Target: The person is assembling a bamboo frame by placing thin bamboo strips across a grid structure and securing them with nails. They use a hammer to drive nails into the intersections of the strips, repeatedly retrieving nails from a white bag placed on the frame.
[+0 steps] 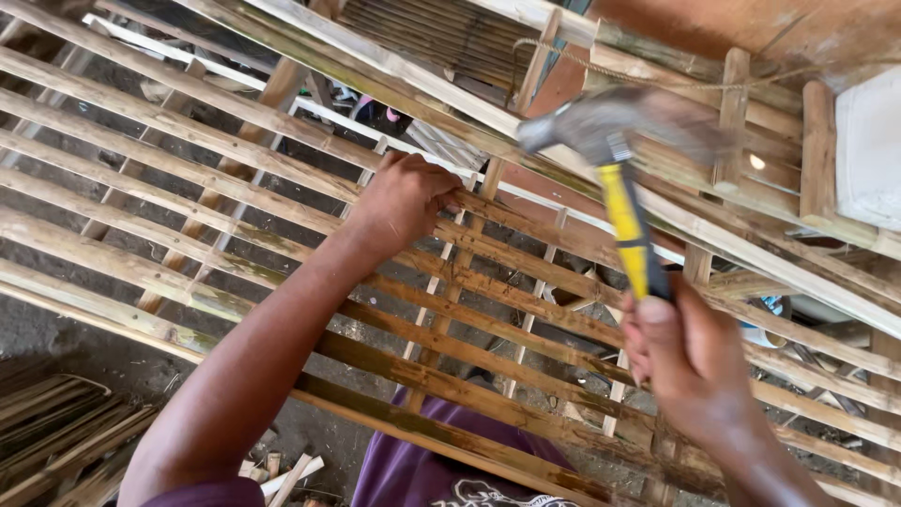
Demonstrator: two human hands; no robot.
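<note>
Yellow-handled hammer (615, 178) in right grip (690, 361), raised.

left hand (404, 197) on slat frame (235, 202), hammer (619, 178) right of it

Loose bamboo strips (56, 432) lower left — white block (868, 145) far right.

One head-worn view looks steeply down and forward, tilted, onto a slatted bamboo frame (282, 216) that fills the picture at arm's reach. Beneath the frame, through its gaps, lies the ground (56, 338); beyond the frame's far edge, stacked wood (732, 122) closes the view.
</note>
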